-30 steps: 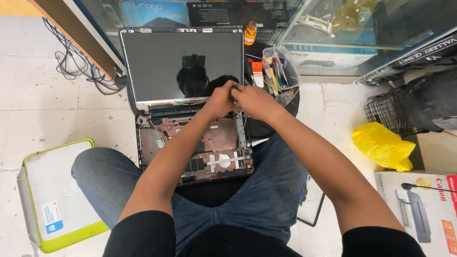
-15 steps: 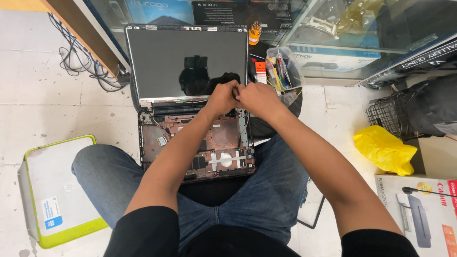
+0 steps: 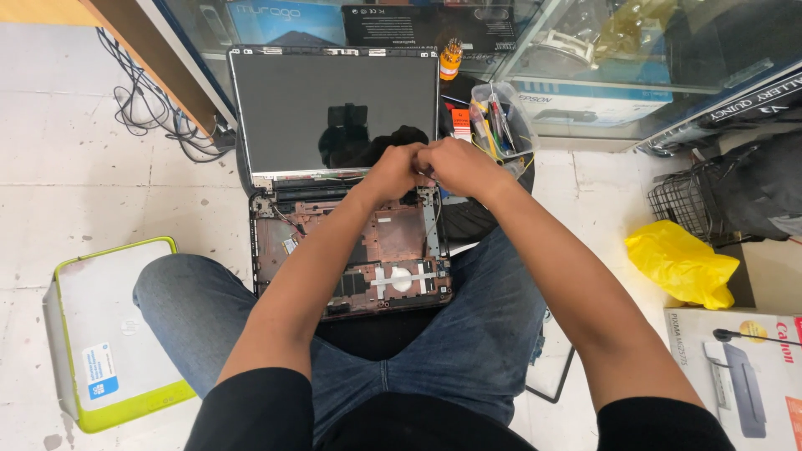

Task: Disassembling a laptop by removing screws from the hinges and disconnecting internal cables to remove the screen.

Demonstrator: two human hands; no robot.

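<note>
An opened laptop rests on my lap, its dark screen (image 3: pixel 334 104) tilted back and its stripped base (image 3: pixel 351 250) showing bare reddish-brown internals. My left hand (image 3: pixel 393 171) and my right hand (image 3: pixel 455 165) meet at the base's far right corner, by the screen hinge. Both have their fingers curled tightly together over a small spot there. Whatever they pinch is hidden between the fingers.
A clear tub of tools (image 3: pixel 501 125) stands right of the screen. A white and lime-green device (image 3: pixel 109 334) lies on the floor at left, cables (image 3: pixel 154 117) beyond it. A yellow bag (image 3: pixel 681 263), a wire basket (image 3: pixel 685 200) and a printer box (image 3: pixel 739 376) sit at right. Glass display cabinets (image 3: pixel 585 58) rise behind.
The hands stay together at the laptop's far right corner. The view has shifted slightly, so the laptop sits a little further right in frame.
</note>
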